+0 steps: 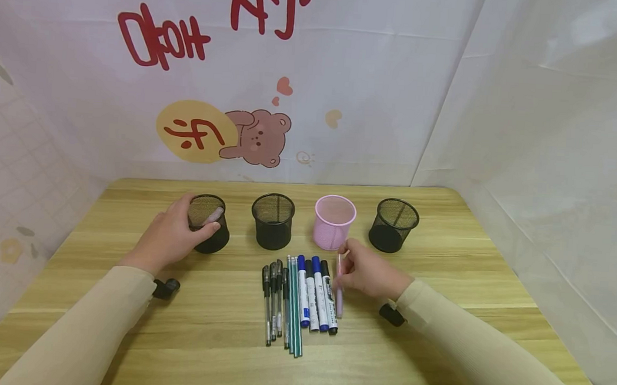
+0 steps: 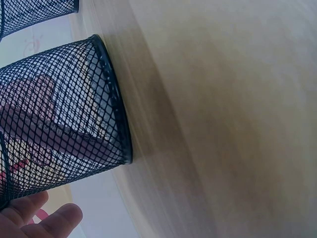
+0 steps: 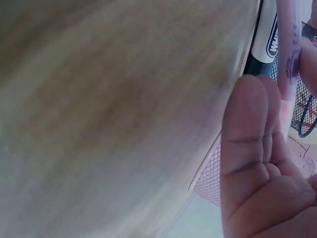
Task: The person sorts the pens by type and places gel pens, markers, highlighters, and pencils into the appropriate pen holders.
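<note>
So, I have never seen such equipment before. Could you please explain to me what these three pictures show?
There is no robot here, only a person's two bare hands. The wide picture comes from a camera on the head; the two closer ones come from cameras on each wrist.

On the wooden table stand four mesh cups: three black, one pink. Between the hands lie black-capped pens, green striped pencils and markers.

The left hand holds the leftmost black cup, with a pinkish pen-like thing inside. The right hand pinches a pale pink pen.
</note>
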Motion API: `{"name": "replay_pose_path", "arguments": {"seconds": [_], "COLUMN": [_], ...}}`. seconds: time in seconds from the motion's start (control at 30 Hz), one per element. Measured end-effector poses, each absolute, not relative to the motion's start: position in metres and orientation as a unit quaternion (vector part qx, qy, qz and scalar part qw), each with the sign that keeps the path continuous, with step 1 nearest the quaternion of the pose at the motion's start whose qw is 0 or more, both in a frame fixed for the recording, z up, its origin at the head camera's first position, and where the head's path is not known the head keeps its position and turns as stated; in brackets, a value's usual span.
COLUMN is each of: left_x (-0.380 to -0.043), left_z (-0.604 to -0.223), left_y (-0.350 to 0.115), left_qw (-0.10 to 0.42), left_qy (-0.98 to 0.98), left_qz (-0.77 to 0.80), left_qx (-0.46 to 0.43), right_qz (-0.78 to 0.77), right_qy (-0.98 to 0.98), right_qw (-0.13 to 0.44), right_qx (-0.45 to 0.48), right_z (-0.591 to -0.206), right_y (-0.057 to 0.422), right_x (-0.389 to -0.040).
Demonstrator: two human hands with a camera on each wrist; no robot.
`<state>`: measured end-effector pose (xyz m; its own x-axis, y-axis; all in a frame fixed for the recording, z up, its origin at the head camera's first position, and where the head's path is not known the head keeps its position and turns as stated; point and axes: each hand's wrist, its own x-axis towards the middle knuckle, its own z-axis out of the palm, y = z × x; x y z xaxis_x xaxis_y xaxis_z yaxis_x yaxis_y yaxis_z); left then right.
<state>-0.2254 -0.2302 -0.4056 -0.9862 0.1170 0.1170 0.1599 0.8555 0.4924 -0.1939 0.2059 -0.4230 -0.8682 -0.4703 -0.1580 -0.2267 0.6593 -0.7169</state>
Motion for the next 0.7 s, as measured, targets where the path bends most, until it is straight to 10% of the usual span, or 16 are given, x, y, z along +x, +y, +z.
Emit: {"name": "replay_pose_path", "arguments": {"seconds": [0.7], "left_x": [-0.2264], "left_z": [-0.4063], "left_y": [-0.2303], "left_qw": [0.041], "left_qy": [-0.961], "left_qz": [-0.264], "left_qx": [-0.074], "right_qz": [-0.435], "right_qy": [0.871], "right_qw": [0.083], "right_qx": [-0.212], "right_z": [-0.4208], "right_y": [0.2031], "right_x": [-0.1912]}}
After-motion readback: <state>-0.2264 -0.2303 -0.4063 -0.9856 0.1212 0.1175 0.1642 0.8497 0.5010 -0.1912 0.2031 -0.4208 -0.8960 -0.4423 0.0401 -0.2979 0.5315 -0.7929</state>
